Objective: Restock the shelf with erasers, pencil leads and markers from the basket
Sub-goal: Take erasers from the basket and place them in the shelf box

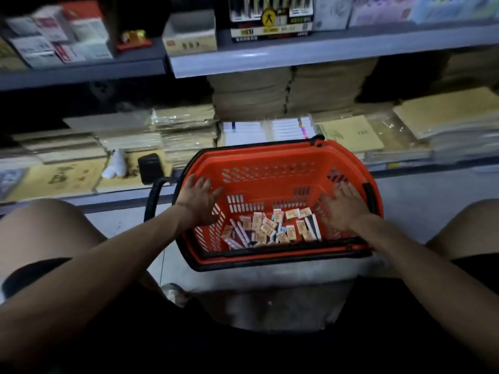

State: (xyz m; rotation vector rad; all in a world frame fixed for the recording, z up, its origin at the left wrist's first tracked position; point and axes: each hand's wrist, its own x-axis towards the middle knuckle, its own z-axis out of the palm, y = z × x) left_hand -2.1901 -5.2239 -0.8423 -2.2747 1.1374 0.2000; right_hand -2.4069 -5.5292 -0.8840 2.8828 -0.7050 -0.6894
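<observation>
Lower shelf (81, 201), far left: flat tan paper goods and a small white object sit on it; the stock is blurred and cannot be identified further.

Left hand (199, 201): positioned over the left inner wall of the orange basket (270, 157), fingers spread apart, palm down, holding nothing.

Basket contents, centre: a loose pile of small tan-labelled packets, probably erasers (266, 225), lies on the basket floor toward the near wall. Longer slim white-and-dark items, possibly markers or lead cases (240, 234), are mixed in at the left and right edges of the pile. Individual types cannot be separated with certainty.

Right hand (343, 209): over the right inner wall, fingers apart, empty. It is near the pile but whether it touches it cannot be told.

Upper shelf (297, 52): boxed stationery stands along it; no open slot for the basket stock can be identified.

Progress assessment: the basket rests on the floor between the person's knees with the pile in it. Judged from this, most or all stocking remains. Neither hand has taken an item yet.
</observation>
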